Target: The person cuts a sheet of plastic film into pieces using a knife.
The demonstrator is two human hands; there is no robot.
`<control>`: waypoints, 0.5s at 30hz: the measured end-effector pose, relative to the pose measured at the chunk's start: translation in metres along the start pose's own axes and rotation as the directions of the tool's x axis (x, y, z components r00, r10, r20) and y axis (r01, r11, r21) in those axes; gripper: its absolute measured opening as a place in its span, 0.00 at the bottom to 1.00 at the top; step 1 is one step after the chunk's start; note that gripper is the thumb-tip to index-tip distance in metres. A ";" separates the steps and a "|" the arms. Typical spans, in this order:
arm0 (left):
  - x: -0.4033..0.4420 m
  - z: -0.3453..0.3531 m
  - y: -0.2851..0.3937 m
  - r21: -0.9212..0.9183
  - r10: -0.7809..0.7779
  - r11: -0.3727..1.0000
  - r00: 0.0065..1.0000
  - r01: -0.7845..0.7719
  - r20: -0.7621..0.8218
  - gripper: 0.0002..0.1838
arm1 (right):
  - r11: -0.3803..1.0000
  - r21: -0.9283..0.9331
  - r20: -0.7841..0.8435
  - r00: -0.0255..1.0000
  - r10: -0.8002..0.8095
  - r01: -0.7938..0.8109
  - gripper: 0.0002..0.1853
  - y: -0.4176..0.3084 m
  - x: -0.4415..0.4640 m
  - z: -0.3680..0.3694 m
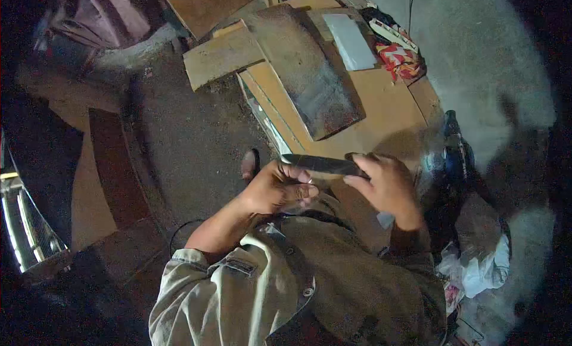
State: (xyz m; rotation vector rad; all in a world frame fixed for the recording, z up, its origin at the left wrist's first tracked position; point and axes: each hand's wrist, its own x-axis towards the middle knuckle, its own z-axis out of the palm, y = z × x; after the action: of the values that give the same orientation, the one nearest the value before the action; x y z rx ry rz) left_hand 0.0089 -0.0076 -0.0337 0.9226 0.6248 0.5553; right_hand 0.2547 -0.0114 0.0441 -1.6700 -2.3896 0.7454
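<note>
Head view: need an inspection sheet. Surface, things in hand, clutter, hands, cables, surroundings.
Surface: brown board, partly covered by a long, worn board.
Things in hand: dark, flat strip, apparently off the surface; small pale piece, too small to identify.
Clutter: white slab and red-patterned bundle at the far side; dark bottle and white plastic bag on the right.
Hands: right hand grips the strip's right end; left hand pinches the pale piece near the other end.
Cables: thin dark loop by the left forearm; cannot tell if cable.
Surroundings: dark floor left, grey floor right; dim edges.
</note>
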 end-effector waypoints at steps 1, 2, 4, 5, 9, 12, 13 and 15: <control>0.000 -0.003 0.001 -0.032 0.029 0.999 0.998 -0.027 0.064 0.05 | 0.995 -0.058 0.049 0.995 0.088 -0.085 0.19 0.002 -0.001 -0.005; -0.002 -0.004 0.002 0.033 0.004 0.999 0.999 -0.005 0.036 0.05 | 0.995 0.014 -0.204 0.974 0.095 -0.094 0.18 0.019 -0.006 0.012; -0.001 -0.003 -0.003 -0.047 0.007 0.999 0.999 -0.005 0.035 0.05 | 0.985 0.121 -0.272 0.950 0.155 -0.126 0.18 0.039 -0.003 0.016; -0.001 -0.003 -0.006 -0.127 0.008 0.992 0.999 -0.004 0.034 0.05 | 0.962 0.230 -0.332 0.917 0.221 -0.148 0.19 0.042 0.000 0.016; 0.014 0.003 -0.017 -0.296 -0.020 0.955 1.000 0.026 0.023 0.06 | 0.483 0.868 -0.041 0.954 0.298 -0.113 0.19 0.033 0.001 0.047; 0.020 0.003 -0.011 -0.070 -0.043 0.996 0.998 0.046 0.049 0.05 | 0.383 0.913 0.058 0.972 0.228 -0.144 0.15 0.015 0.013 0.062; 0.022 0.004 -0.008 -0.069 -0.045 0.996 0.998 0.049 0.051 0.05 | 0.420 0.891 0.087 0.972 0.217 -0.174 0.14 0.014 0.017 0.064; 0.024 0.003 -0.005 -0.059 -0.127 0.990 0.992 0.126 -0.019 0.06 | 0.400 0.902 0.073 0.970 0.233 -0.164 0.12 0.014 0.024 0.069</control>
State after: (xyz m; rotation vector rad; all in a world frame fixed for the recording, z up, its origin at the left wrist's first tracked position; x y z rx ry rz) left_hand 0.0290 0.0043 -0.0428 0.8172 0.6796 0.4685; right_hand 0.2311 -0.0079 -0.0264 -1.3735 -1.1994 1.6087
